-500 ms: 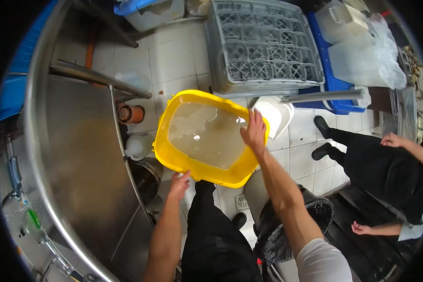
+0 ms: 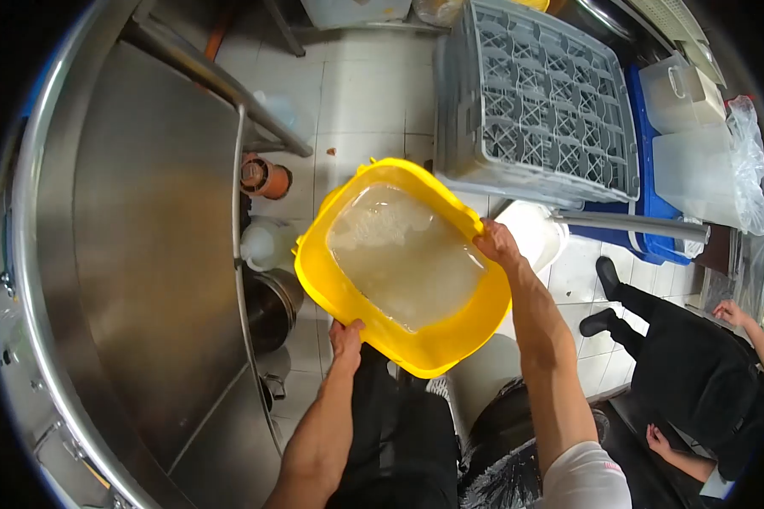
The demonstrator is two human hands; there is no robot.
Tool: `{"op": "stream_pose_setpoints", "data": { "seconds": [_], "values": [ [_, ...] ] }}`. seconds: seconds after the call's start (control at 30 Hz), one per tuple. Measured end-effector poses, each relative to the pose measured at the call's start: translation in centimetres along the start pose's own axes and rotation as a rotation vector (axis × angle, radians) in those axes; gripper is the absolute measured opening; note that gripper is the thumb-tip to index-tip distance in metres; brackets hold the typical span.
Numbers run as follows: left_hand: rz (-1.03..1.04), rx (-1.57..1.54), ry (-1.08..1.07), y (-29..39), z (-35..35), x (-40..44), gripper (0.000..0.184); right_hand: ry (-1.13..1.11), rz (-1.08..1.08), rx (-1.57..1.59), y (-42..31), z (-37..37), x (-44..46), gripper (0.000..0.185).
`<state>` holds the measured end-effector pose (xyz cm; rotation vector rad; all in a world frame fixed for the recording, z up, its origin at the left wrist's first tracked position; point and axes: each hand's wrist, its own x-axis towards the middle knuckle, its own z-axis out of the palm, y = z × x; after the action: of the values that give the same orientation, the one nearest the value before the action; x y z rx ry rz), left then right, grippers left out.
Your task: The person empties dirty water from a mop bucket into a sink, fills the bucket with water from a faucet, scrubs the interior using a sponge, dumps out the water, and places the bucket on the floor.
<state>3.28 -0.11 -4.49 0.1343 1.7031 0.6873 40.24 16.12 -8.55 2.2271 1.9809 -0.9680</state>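
A yellow tub (image 2: 450,343) holding cloudy greyish water (image 2: 403,254) is in front of me, tilted so the water gathers toward its far side. My left hand (image 2: 346,338) is closed on the tub's near-left rim, thumb over the edge. At the far-right rim, my right hand (image 2: 497,242) grips the edge with its fingers wrapped over it. The undersides of both grips are hidden by the tub wall.
Stacked grey glass racks (image 2: 560,102) stand beyond the tub, beside a white dustpan (image 2: 530,233). A steel counter (image 2: 153,246) runs along the left. An orange pipe (image 2: 266,176) rises from the tiled floor. Another person (image 2: 696,373) is at the right; a black-lined bin (image 2: 518,467) is nearby.
My right hand has gone from open over the tub to gripping its rim. My left hand has closed on the near rim. The tub now tilts, and the view has shifted.
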Motion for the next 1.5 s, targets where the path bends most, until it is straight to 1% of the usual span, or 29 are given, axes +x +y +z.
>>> {"op": "stream_pose_setpoints", "data": {
  "seconds": [0.07,0.13,0.17,0.2,0.3,0.33,0.4,0.43,0.5,0.53,0.6,0.67,0.7,0.73,0.77,0.8,0.83,0.87,0.9,0.93,1.0,1.03,1.07,1.13,1.27,1.33,1.4,1.47,1.5],
  "values": [
    [0.048,0.008,-0.064,-0.2,-0.9,-1.0,0.051,0.022,0.02,0.019,-0.5,-0.7,-3.2,0.03],
    [0.111,-0.224,-0.133,1.6,-0.6,-2.7,0.051,-0.024,0.111,0.323,-1.7,-2.6,-5.4,0.029],
    [0.151,-0.2,-0.146,2.3,-0.8,-3.5,0.052,-0.031,0.096,0.476,-1.5,-3.1,-7.0,0.032],
    [0.157,-0.203,-0.147,2.3,-1.4,-4.1,0.052,-0.027,0.09,0.475,-1.9,-3.1,-8.4,0.032],
    [0.216,-0.347,-0.16,3.8,-3.2,-6.3,0.052,0.003,0.211,0.348,-3.0,-4.2,-12.9,0.037],
    [0.254,-0.341,-0.19,5.4,-3.8,-8.0,0.048,0.012,0.199,0.341,-3.3,-4.6,-14.6,0.037],
    [0.294,-0.363,-0.212,8.5,-4.9,-12.0,0.039,0.069,0.218,0.56,-4.5,-5.3,-18.4,0.037],
    [0.303,-0.369,-0.214,9.3,-5.9,-13.8,0.039,0.044,0.249,0.501,-6.5,-7.7,-21.2,0.04],
    [0.327,-0.371,-0.234,11.3,-7.8,-17.3,0.028,0.096,0.246,0.579,-9.4,-10.9,-26.4,0.037],
    [0.361,-0.393,-0.232,11.8,-8.7,-19.3,0.028,0.092,0.246,0.633,-10.3,-12.2,-29.0,0.035],
    [0.495,-0.295,-0.192,13.1,-10.0,-24.2,0.021,0.11,0.217,0.758,-12.0,-15.6,-34.1,0.033],
    [0.51,-0.196,-0.15,14.1,-11.5,-28.4,0.016,0.117,0.193,0.846,-13.6,-19.2,-39.5,0.032],
    [0.624,-0.179,-0.189,14.0,-11.8,-29.4,0.02,0.118,0.179,0.869,-14.2,-21.0,-41.7,0.032],
    [0.629,0.011,-0.11,15.5,-12.1,-33.4,0.027,0.16,0.086,0.882,-15.0,-22.5,-44.0,0.032],
    [0.638,0.009,-0.071,16.0,-12.4,-35.8,0.035,0.093,0.105,1.014,-18.1,-24.9,-47.3,0.032],
    [0.618,0.114,-0.013,17.6,-13.8,-41.6,0.042,0.085,0.043,1.002,-18.8,-26.1,-49.4,0.032],
    [0.646,0.208,-0.055,18.5,-15.8,-45.2,0.046,0.086,0.034,1.04,-20.2,-27.3,-52.0,0.033],
    [0.643,0.205,-0.058,18.8,-16.6,-47.6,0.046,0.028,0.015,0.983,-20.9,-28.8,-53.9,0.033],
    [0.67,0.204,-0.067,19.0,-18.1,-49.8,0.046,0.056,0.022,0.976,-22.0,-29.9,-55.7,0.034],
    [0.653,0.161,-0.052,18.5,-19.1,-52.0,0.046,0.094,0.055,0.976,-22.5,-31.4,-58.0,0.034],
    [0.709,0.184,-0.113,17.9,-22.2,-55.2,0.046,0.072,0.009,0.93,-24.5,-33.5,-61.9,0.035],
    [0.682,0.167,-0.202,17.3,-24.0,-57.0,0.039,0.063,0.007,0.899,-25.1,-34.4,-64.3,0.036],
    [0.676,0.145,-0.199,16.1,-25.3,-58.5,0.039,0.055,0.001,0.878,-25.9,-35.2,-66.5,0.036],
    [0.764,-0.056,-0.252,13.4,-26.8,-61.9,0.036,0.02,-0.056,0.845,-26.8,-37.0,-71.3,0.036],
    [0.726,-0.202,-0.361,7.7,-32.0,-68.1,0.034,-0.031,-0.129,0.696,-28.9,-39.0,-79.7,0.039],
    [0.663,-0.451,-0.437,4.0,-34.5,-71.4,0.034,-0.043,-0.119,0.629,-33.2,-39.1,-84.9,0.04],
    [0.642,-0.562,-0.411,0.0,-37.3,-74.4,0.033,-0.102,-0.097,0.507,-37.7,-38.4,-89.8,0.041],
    [0.664,-0.668,-0.388,-2.8,-39.9,-76.5,0.033,-0.115,-0.124,0.449,-39.3,-37.8,-93.0,0.041],
    [0.617,-0.777,-0.391,-4.8,-41.0,-76.4,0.033,-0.132,-0.12,0.38,-39.4,-37.4,-93.0,0.041]
  ]
}}
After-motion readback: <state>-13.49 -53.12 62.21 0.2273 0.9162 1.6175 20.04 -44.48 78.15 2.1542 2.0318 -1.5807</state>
